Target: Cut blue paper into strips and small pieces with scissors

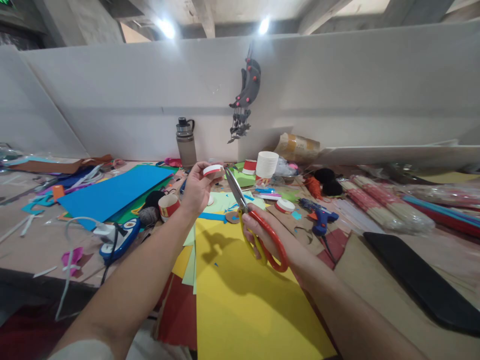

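Raised over the table, my left hand (198, 187) pinches a short cut-off piece of paper cup (213, 171), white on top with a red band. My right hand (257, 225) grips scissors (266, 230) with one red and one yellow handle. Their blades point up toward the cup piece, nearly closed, with the tips close to its right side; whether they touch it I cannot tell. Beneath both hands lies a yellow sheet (251, 300). Blue paper scraps (213, 216) and a round brown disc (232, 217) rest near its far edge.
A stack of white paper cups (266, 165) stands ahead, with another cut cup (285, 205) nearby. Rightward are a blue glue gun (318, 215) and a long black object (420, 280). Leftward lie blue sheets (120, 192), a cup (168, 206) and a power strip (122, 240). A bottle (186, 142) stands behind.
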`<act>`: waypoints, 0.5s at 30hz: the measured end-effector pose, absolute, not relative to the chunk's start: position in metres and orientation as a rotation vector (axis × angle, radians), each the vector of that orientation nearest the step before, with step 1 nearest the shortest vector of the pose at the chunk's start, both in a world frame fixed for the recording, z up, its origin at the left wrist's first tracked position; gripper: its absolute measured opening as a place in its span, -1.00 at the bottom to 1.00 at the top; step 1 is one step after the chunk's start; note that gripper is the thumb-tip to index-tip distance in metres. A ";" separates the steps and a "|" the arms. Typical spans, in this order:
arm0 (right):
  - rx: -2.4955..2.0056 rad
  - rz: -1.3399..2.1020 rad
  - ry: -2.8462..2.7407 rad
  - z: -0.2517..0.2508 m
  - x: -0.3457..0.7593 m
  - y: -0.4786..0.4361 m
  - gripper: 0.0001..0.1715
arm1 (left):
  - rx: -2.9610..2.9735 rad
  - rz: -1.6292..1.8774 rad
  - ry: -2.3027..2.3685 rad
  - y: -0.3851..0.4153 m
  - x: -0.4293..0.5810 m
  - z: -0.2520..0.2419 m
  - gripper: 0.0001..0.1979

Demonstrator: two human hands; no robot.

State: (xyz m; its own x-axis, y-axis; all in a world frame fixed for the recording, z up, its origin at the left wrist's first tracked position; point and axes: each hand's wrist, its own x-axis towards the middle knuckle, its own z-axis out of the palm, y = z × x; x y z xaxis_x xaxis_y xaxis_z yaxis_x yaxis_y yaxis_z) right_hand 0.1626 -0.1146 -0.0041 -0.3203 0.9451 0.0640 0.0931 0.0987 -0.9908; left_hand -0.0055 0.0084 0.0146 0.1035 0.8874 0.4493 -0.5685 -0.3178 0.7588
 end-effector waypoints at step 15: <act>-1.072 1.276 -1.593 0.007 0.156 -0.120 -0.52 | 1.142 1.535 0.393 0.002 -0.002 0.018 -0.66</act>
